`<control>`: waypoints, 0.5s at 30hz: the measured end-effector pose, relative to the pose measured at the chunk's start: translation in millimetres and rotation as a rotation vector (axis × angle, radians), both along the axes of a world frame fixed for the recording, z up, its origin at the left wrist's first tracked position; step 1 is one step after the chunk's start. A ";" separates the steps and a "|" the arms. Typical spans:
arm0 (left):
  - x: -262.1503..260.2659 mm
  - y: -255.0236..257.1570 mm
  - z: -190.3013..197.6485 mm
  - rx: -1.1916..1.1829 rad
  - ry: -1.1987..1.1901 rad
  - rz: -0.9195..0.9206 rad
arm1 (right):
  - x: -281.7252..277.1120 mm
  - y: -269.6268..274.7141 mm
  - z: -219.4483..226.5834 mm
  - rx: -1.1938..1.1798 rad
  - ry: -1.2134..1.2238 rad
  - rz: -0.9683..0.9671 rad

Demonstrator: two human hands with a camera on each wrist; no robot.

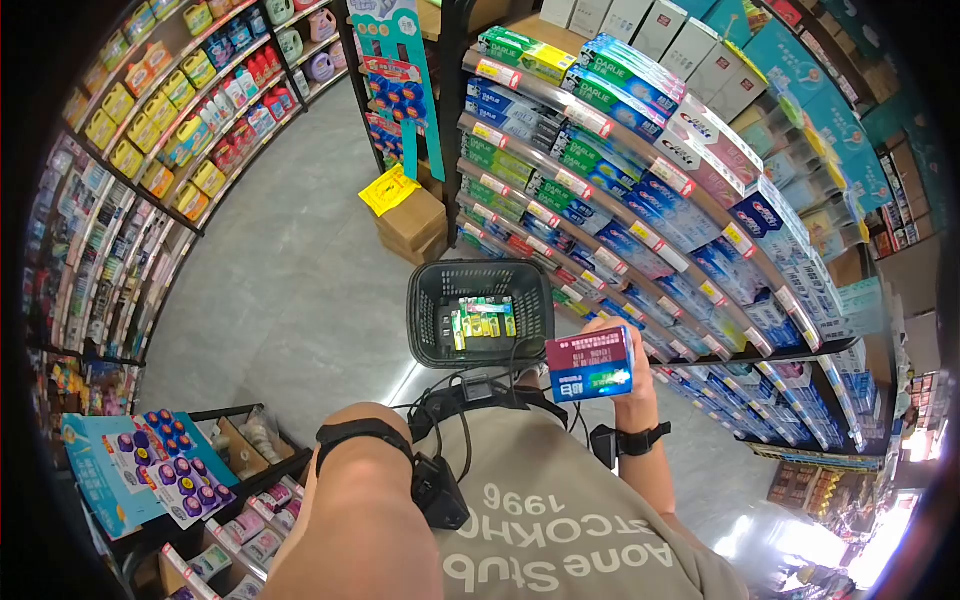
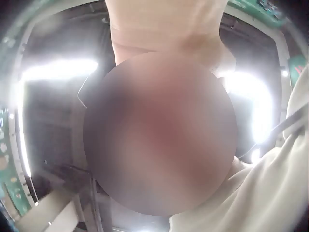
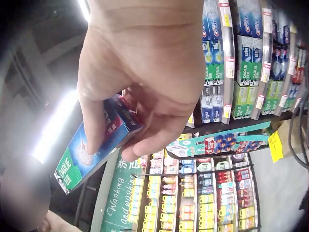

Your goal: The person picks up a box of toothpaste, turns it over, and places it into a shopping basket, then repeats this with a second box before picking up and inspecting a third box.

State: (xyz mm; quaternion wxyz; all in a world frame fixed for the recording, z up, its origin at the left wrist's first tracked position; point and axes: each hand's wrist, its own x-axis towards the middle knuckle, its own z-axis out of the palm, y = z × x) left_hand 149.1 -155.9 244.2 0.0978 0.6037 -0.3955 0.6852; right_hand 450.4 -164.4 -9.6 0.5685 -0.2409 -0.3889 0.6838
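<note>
My right hand [image 1: 637, 388] grips a blue and maroon Darlie toothpaste box [image 1: 588, 364] in front of the shelves, right of the basket. In the right wrist view the thumb of this hand [image 3: 145, 67] lies along the blue and green face of the box [image 3: 96, 140], with the fingers on its other side. Of my left hand [image 2: 169, 31], only the wrist and the base show at the top of the left wrist view; its fingers are hidden. The head view shows the bare left arm but not the hand.
A dark basket [image 1: 422, 345] holding several green and yellow boxes [image 1: 484, 318] is in front of the body. Toothpaste shelves [image 1: 640, 190] curve along the right, detergent shelves [image 1: 170, 110] along the left. A cardboard box [image 1: 412, 222] stands beyond the basket. Cables [image 1: 465, 430] hang at the chest.
</note>
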 end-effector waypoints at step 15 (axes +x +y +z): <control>45.3 -24.1 -20.8 -0.559 0.363 -0.665 | 18.0 -13.4 -46.7 -0.065 -0.084 -0.192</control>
